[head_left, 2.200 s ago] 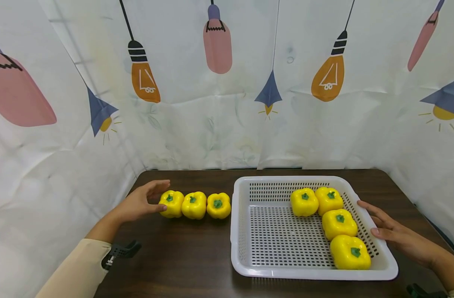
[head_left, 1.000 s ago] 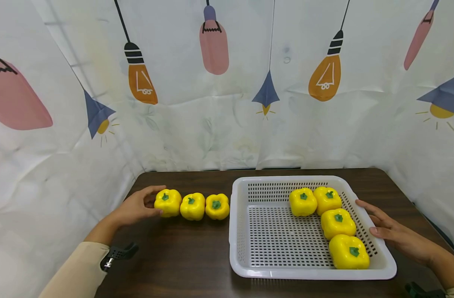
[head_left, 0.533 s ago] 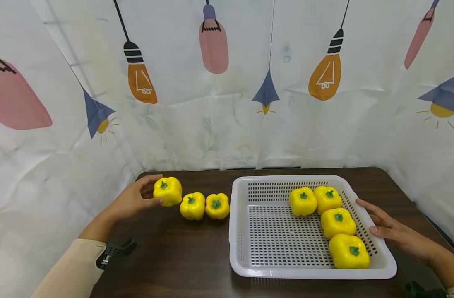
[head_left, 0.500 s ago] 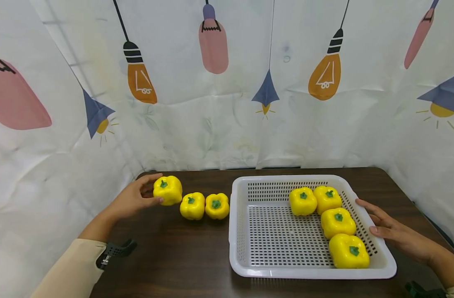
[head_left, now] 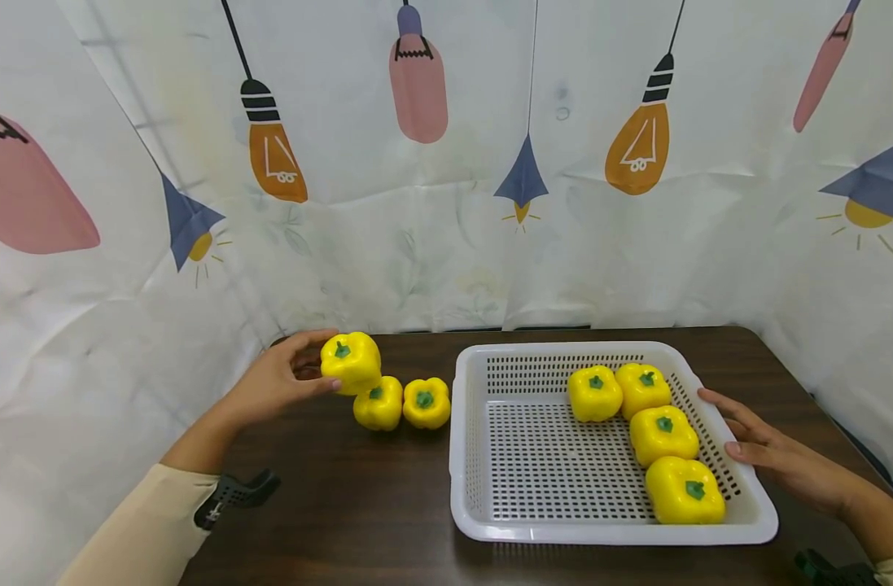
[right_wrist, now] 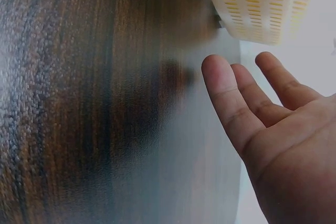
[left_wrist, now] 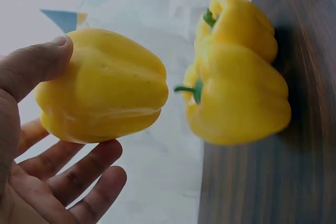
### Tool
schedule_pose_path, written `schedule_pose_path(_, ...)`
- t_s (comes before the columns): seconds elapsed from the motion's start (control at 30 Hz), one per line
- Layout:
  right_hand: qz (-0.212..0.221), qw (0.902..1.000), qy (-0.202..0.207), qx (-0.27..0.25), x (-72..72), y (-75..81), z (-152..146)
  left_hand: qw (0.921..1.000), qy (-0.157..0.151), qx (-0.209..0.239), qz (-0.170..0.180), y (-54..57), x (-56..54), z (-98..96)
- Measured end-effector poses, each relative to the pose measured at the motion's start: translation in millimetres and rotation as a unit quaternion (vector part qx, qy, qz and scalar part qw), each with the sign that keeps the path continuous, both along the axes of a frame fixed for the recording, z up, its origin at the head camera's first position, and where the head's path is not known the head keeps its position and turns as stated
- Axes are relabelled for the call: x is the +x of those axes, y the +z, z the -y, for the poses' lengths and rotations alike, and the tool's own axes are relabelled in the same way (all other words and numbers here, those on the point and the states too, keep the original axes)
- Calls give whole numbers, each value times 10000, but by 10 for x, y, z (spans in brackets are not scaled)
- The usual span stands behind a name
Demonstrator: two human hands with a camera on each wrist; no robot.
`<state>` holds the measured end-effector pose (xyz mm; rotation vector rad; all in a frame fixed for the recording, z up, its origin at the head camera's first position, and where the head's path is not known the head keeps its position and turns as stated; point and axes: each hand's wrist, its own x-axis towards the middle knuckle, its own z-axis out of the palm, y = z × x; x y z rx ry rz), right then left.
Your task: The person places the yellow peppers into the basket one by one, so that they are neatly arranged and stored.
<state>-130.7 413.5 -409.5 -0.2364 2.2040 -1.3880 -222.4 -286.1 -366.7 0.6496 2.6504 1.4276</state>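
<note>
My left hand (head_left: pixel 273 381) pinches a yellow bell pepper (head_left: pixel 351 363) between thumb and fingers and holds it raised above the table. In the left wrist view the held pepper (left_wrist: pixel 105 87) lies between the thumb on top and the fingertips below. Two more yellow peppers sit side by side on the table: a partly covered one (head_left: pixel 378 407) just behind the held pepper, and another (head_left: pixel 426 404) near the basket. At the right side of the white plastic basket (head_left: pixel 471 456), my right hand (head_left: pixel 783 460) has its fingers extended along the rim. The right wrist view shows those fingers (right_wrist: pixel 226 93) straight, holding nothing.
Several yellow peppers (head_left: pixel 664 436) stand along the right side inside the basket, two of them at its back. The dark wood table (head_left: pixel 343 505) runs under everything. A white printed curtain (head_left: pixel 417 244) encloses the back and both sides.
My left hand took hold of the leftmost pepper, lifted it off the table, and has moved it up and to the right, over its neighbour. The right hand stays by the basket.
</note>
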Motion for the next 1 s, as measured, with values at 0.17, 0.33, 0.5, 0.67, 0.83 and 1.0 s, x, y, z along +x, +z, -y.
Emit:
schedule_pose_path(0.17, 44, 10000, -1, -35, 3, 5, -2, 10000, -17, -46, -18, 87, 28, -116)
schedule_pose_path(0.33, 25, 10000, -15, 49, 2, 0, 4, 9999, -107, -18, 5, 156, 64, -249)
schedule_pose_path(0.5, 1, 10000, -19, 96, -1, -6, 3, 9997, -244, 12, -48, 205, 81, -411)
schedule_pose_path(0.67, 24, 10000, 3, 39, 4, -1, -4, 9990, -429, 51, -63, 235, 86, -564)
schedule_pose_path(0.83, 54, 10000, 34, -45, 10, 6, -6, 9985, -533, 75, -14, 252, 91, -714)
schedule_pose_path(1.0, 66, 10000, 14, -58, 11, 4, 0, 9982, -594, 19, 17, 251, 97, -854)
